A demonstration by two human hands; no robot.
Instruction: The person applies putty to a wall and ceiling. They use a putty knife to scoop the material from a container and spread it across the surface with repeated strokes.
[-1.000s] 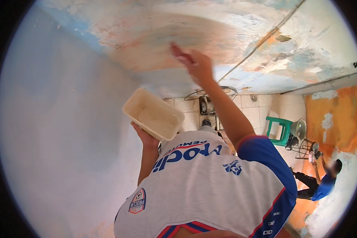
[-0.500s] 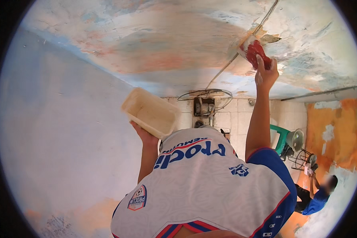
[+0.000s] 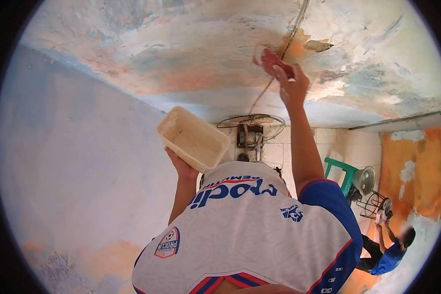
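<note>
Patchy painted wall [image 3: 191,54], spreading beyond the fingers of the right hand [image 3: 295,87]; pale rectangular tub [image 3: 193,130], held from its lower left side by the left hand [image 3: 182,167], the fingers (partly hidden) spread against it; red tool [image 3: 273,62], motion-blurred, pinched between the right fingers and projecting left past their tips, contact with the wall uncertain; brown patch [image 3: 318,46], above and right of those fingers.

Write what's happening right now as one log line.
Left hand: holds cream tub | Right hand: holds red tool, blurred, near wall cable | Nearby: green stool, co-worker
</note>
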